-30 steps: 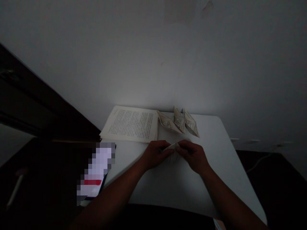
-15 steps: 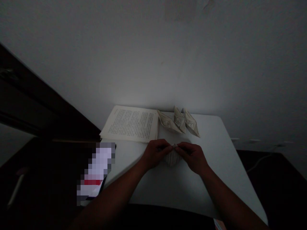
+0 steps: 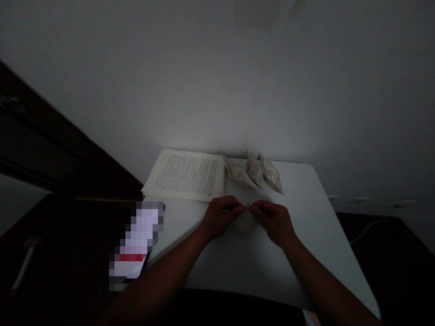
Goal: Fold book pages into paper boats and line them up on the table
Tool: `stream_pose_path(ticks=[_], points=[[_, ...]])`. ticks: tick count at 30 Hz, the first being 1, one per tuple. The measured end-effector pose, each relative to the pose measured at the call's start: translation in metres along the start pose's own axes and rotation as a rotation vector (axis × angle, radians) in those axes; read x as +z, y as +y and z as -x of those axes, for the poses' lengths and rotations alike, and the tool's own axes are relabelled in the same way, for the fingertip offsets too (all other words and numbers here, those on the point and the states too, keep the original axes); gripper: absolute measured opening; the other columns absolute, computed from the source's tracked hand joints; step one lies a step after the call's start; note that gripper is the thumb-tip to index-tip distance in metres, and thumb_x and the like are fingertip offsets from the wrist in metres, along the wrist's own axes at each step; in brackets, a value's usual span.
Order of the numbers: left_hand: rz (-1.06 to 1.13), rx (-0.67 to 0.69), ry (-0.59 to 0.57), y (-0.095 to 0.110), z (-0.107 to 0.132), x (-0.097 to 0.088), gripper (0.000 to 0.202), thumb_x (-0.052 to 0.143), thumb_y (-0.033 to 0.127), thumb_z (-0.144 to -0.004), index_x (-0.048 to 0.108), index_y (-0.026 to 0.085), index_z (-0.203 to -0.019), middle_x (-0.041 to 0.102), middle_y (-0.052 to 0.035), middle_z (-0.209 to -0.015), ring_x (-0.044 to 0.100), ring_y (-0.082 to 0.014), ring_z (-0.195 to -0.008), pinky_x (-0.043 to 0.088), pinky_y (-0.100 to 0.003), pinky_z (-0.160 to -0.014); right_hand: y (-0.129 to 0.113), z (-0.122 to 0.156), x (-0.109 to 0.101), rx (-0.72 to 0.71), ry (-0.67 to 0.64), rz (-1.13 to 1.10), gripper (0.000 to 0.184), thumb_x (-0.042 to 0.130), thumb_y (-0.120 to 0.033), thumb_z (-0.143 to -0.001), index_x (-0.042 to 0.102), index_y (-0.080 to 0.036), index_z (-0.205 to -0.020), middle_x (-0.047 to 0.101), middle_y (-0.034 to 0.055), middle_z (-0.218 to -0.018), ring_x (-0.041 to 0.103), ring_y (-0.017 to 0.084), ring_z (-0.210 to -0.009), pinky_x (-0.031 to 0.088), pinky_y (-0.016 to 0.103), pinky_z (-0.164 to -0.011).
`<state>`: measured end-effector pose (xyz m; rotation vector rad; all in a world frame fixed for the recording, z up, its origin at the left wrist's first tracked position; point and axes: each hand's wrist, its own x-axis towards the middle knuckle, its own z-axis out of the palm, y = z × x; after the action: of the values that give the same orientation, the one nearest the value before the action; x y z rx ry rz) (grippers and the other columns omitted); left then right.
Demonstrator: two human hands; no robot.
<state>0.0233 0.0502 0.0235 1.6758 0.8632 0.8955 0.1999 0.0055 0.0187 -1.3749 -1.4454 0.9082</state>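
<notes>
Between my two hands is a small folded piece of printed paper (image 3: 245, 223), held just above the white table. My left hand (image 3: 222, 215) pinches its upper edge from the left, thumb against fingers. From the right, my right hand (image 3: 274, 221) pinches the same upper edge, its fingertips close to those of the left. The lower part of the folded paper hangs below the fingers, coming to a blunt bottom. Beyond my hands stand three folded paper boats, a left one (image 3: 240, 174), a middle one (image 3: 254, 170) and a right one (image 3: 272, 173).
Loose printed pages (image 3: 185, 175) lie stacked at the table's back left. A phone-like device with a blurred screen (image 3: 139, 240) lies along the left edge. The white table (image 3: 306, 199) meets a wall (image 3: 204, 81) behind. A pale cable (image 3: 369, 230) runs at the right.
My fingertips have moved slightly apart along the paper's top edge, and more of its printed face shows. The boats and pages have not moved.
</notes>
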Motion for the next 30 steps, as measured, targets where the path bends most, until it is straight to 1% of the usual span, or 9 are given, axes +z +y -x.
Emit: stream_pose_path(ticks=[6,11,18,24,30], points=[[0.039,0.014,0.015,-0.0011,-0.0001,-0.0007,0.027,0.059,0.037,-0.079,0.059,0.014,-0.065,0.052,0.0021,-0.06,0.047,-0.0092,-0.059,0.037,-0.022,-0.058,0.0035,0.0004,-0.0019,0.027,0.01,-0.049,0.023,0.06,-0.04,-0.079,0.068,-0.019,-0.073,0.061,0.0003,-0.065,0.054,0.014,-0.06,0.043,0.025,-0.055],[0.089,-0.028,0.036,0.0006,-0.0002,-0.0006,0.028,0.06,0.037,-0.078,0.058,0.014,-0.063,0.05,0.0024,-0.059,0.046,-0.0093,-0.058,0.037,-0.022,-0.056,0.003,0.0003,-0.0027,0.051,0.059,-0.087,0.024,0.061,-0.041,-0.077,0.068,-0.019,-0.072,0.061,0.0008,-0.065,0.055,0.015,-0.059,0.044,0.025,-0.053],[0.097,-0.034,0.07,0.0032,-0.0004,-0.0007,0.027,0.061,0.036,-0.077,0.057,0.013,-0.063,0.049,0.0028,-0.058,0.045,-0.0087,-0.057,0.037,-0.021,-0.055,0.0034,-0.0002,-0.002,0.037,0.087,-0.092,0.023,0.062,-0.039,-0.077,0.07,-0.018,-0.075,0.065,0.002,-0.068,0.058,0.014,-0.059,0.047,0.024,-0.053],[0.072,-0.035,0.115,-0.0008,-0.0001,-0.0022,0.026,0.061,0.037,-0.077,0.059,0.014,-0.065,0.052,0.0027,-0.06,0.048,-0.0094,-0.058,0.039,-0.021,-0.056,0.0028,-0.0004,-0.0019,0.072,0.186,-0.106,0.023,0.065,-0.039,-0.073,0.07,-0.017,-0.077,0.068,0.0024,-0.069,0.062,0.016,-0.06,0.051,0.025,-0.054],[0.081,-0.04,0.178,-0.0028,0.0003,-0.0029,0.024,0.061,0.035,-0.077,0.059,0.015,-0.065,0.049,0.004,-0.057,0.045,-0.0082,-0.055,0.037,-0.02,-0.054,-0.0006,-0.0005,-0.0033,0.063,0.257,-0.118,0.021,0.064,-0.037,-0.074,0.07,-0.017,-0.077,0.07,0.0028,-0.07,0.063,0.016,-0.061,0.051,0.026,-0.056]])
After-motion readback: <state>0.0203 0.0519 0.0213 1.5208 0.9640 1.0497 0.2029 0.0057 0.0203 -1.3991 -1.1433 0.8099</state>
